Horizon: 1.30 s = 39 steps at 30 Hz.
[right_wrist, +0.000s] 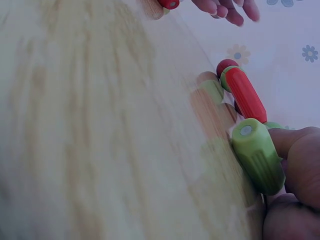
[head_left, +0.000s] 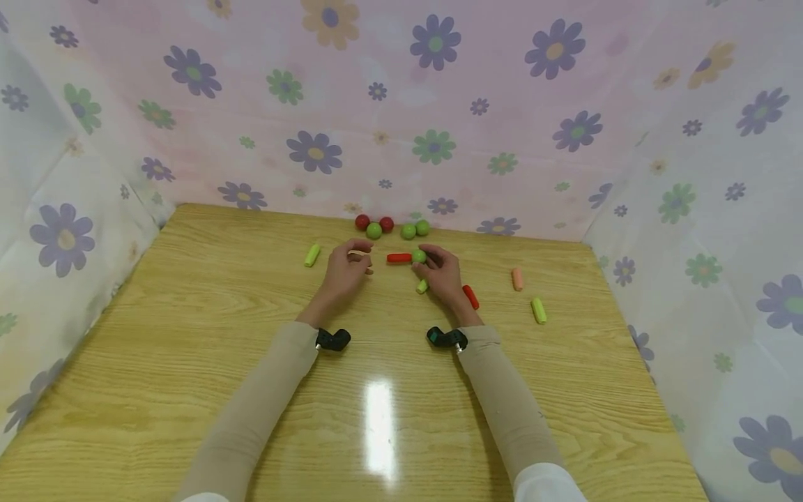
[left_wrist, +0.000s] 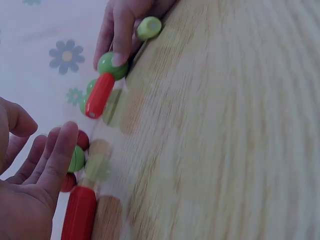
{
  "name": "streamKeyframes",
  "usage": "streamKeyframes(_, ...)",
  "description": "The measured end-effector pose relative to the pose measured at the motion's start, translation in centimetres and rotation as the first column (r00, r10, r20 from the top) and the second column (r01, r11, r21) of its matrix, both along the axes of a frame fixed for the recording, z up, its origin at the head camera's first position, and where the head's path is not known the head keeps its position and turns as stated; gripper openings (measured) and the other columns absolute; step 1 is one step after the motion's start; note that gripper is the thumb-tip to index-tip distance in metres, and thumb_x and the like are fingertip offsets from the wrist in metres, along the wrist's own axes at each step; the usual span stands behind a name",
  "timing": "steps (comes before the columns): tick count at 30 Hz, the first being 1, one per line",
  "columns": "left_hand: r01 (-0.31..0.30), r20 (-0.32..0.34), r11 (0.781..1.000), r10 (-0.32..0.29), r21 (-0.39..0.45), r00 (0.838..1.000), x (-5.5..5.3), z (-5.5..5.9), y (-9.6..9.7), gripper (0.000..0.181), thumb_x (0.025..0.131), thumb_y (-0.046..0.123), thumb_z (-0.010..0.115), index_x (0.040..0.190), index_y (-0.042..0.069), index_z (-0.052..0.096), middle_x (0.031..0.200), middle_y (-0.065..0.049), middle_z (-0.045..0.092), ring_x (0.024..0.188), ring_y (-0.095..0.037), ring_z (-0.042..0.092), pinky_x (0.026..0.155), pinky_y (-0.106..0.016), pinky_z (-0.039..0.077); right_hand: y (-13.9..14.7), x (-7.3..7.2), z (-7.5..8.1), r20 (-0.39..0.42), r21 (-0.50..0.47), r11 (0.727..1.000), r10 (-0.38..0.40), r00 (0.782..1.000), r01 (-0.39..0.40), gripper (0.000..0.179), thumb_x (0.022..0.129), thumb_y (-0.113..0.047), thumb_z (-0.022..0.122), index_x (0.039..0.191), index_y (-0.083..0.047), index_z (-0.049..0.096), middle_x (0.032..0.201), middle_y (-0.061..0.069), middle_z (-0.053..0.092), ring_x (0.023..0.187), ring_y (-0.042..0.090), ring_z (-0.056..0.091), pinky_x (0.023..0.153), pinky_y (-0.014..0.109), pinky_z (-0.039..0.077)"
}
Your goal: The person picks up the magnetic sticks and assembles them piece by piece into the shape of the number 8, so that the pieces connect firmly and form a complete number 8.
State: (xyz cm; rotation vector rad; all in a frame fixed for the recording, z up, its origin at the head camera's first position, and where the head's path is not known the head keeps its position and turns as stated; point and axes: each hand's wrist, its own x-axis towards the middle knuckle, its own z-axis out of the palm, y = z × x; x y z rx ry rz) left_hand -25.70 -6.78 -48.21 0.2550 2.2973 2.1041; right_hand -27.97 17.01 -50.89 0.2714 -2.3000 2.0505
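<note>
My right hand (head_left: 442, 274) pinches a green ball (head_left: 418, 256) between thumb and fingers, low over the wooden table. A red ribbed stick (head_left: 399, 258) points left from the ball, its end against it. Just under this hand lies a light green stick (head_left: 422, 286), seen larger in the right wrist view. To the left, my left hand (head_left: 348, 268) holds nothing, its fingers loosely bent. Another red stick (left_wrist: 79, 215) lies close by it in the left wrist view; in the head view that stick is hidden.
Along the back edge sit red balls (head_left: 362, 222) and green balls (head_left: 408, 231). A yellow-green stick (head_left: 311, 255) lies left of the hands. On the right are a red stick (head_left: 470, 297), a pink stick (head_left: 517, 279) and another yellow-green stick (head_left: 539, 310). Flowered cloth borders the table (head_left: 188, 293).
</note>
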Motion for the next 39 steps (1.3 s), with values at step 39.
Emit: streamKeyframes(39, -0.029, 0.036, 1.000, 0.029, 0.011, 0.999, -5.9, -0.3, -3.5, 0.031, 0.104, 0.005, 0.054, 0.131, -0.011, 0.058, 0.125, -0.032, 0.057, 0.080, -0.020, 0.058, 0.066, -0.019, 0.050, 0.0, -0.2, -0.4, -0.009, -0.013, 1.000, 0.017, 1.000, -0.017, 0.043, 0.091, 0.012, 0.067, 0.132, 0.016, 0.056, 0.141, 0.032, 0.052, 0.135, 0.041, 0.050, 0.112, 0.039, 0.042)
